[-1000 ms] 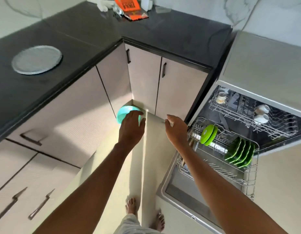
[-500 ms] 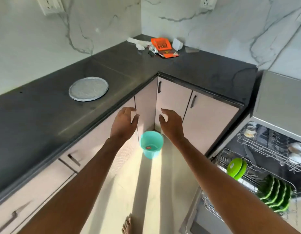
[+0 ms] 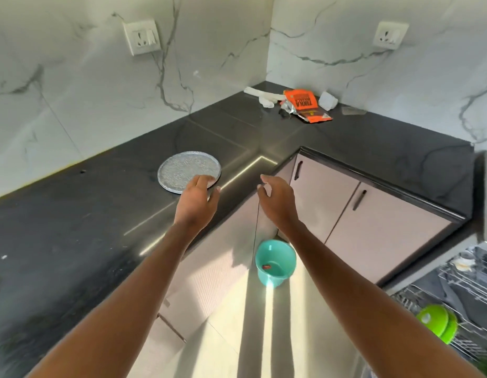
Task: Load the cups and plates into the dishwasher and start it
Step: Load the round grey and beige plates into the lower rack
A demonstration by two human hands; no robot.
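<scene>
The left hand [image 3: 197, 204] is hovering over the silver plate [image 3: 182, 170] at its near rim, the right hand [image 3: 277, 200] past the counter [image 3: 73, 214] edge; both are holding nothing, fingers relaxed.

A person's left hand [image 3: 196, 204] and right hand [image 3: 278, 203] are bare, with pale fingernails showing at a few fingertips, and the left forearm [image 3: 133, 290] and right forearm [image 3: 346, 290] are uncovered to the frame's lower edge.

A home kitchen: a dark L-shaped worktop [image 3: 373, 148], marble-patterned wall [image 3: 73, 91], cupboard doors [image 3: 373, 227] and an open dishwasher [image 3: 460, 301].
</scene>
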